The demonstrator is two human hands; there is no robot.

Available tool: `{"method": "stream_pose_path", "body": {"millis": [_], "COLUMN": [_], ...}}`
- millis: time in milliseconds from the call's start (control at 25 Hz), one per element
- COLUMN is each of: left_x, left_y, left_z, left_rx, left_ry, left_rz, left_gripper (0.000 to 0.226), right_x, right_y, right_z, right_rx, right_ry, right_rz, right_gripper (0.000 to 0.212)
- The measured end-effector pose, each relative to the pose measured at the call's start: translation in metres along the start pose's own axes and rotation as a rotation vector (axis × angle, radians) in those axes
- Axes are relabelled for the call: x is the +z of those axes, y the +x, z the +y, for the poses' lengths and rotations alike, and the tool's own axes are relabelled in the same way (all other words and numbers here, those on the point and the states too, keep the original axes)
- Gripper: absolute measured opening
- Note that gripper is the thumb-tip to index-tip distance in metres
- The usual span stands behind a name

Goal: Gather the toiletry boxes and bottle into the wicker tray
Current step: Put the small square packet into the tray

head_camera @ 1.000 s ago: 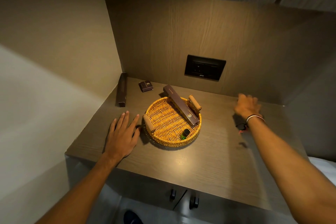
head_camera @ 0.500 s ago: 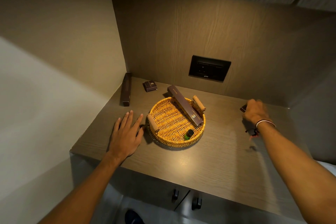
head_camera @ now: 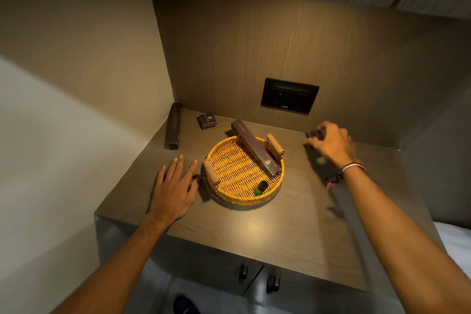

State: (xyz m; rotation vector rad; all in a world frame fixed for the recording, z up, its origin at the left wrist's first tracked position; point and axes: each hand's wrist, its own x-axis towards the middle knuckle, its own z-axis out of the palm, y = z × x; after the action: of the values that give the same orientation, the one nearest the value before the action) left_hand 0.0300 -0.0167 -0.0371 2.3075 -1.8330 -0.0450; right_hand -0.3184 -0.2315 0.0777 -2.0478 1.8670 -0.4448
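The small dark brown cardboard box (head_camera: 313, 134) is pinched in the right hand (head_camera: 332, 144), lifted near the bench's (head_camera: 293, 224) back right edge. Best carry it low over the round woven wicker tray's (head_camera: 224, 194) rim and set it on bare weave, clear of the long brown box (head_camera: 256, 151) leaning there and the small green bottle (head_camera: 261, 187). The left hand (head_camera: 174, 187) lies spread flat just beside the tray.

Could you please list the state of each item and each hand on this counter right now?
Wicker tray: upright on the counter.
Long box: propped across the tray's far rim.
Green bottle: lying in the tray.
Second long box: outside, along the left wall.
Small square box: outside, flat behind the tray.
Left hand: flat, open, empty.
Right hand: holding a small dark box, lifted.
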Motion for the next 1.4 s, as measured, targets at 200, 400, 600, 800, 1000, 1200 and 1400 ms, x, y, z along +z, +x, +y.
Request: {"method": "stream_pose_path", "body": {"millis": [200,400,600,800,1000,1200,1400], "left_x": [0.0,0.001,0.004,0.006,0.005,0.003,0.0], "left_y": [0.0,0.0,0.002,0.001,0.001,-0.001,0.002], "left_z": [-0.001,-0.001,-0.003,-0.004,-0.002,-0.002,-0.002], "left_rx": [-0.002,-0.006,-0.007,-0.004,-0.005,0.007,-0.008], "left_ry": [-0.001,0.001,0.018,0.026,0.043,0.041,-0.004], "left_rz": [0.005,0.014,0.007,0.016,0.023,0.025,0.01], "left_gripper": [0.062,0.061,0.06,0.059,0.06,0.06,0.054], "right_x": [-0.015,0.032,0.079,0.103,0.115,0.099,0.047], "right_y": [-0.02,-0.049,-0.061,-0.059,-0.053,-0.054,-0.026], "right_z": [-0.091,-0.153,-0.163,-0.164,-0.163,-0.158,-0.11], "right_rx": [-0.233,-0.355,-0.438,-0.505,-0.537,-0.551,-0.474], "right_ry": [0.157,-0.082,-0.241,-0.314,-0.391,-0.281,0.074], "right_rz": [0.032,-0.156,-0.166,-0.089,-0.058,-0.03,0.391], "right_gripper": [0.052,0.057,0.041,0.025,0.025,0.029,0.031]}}
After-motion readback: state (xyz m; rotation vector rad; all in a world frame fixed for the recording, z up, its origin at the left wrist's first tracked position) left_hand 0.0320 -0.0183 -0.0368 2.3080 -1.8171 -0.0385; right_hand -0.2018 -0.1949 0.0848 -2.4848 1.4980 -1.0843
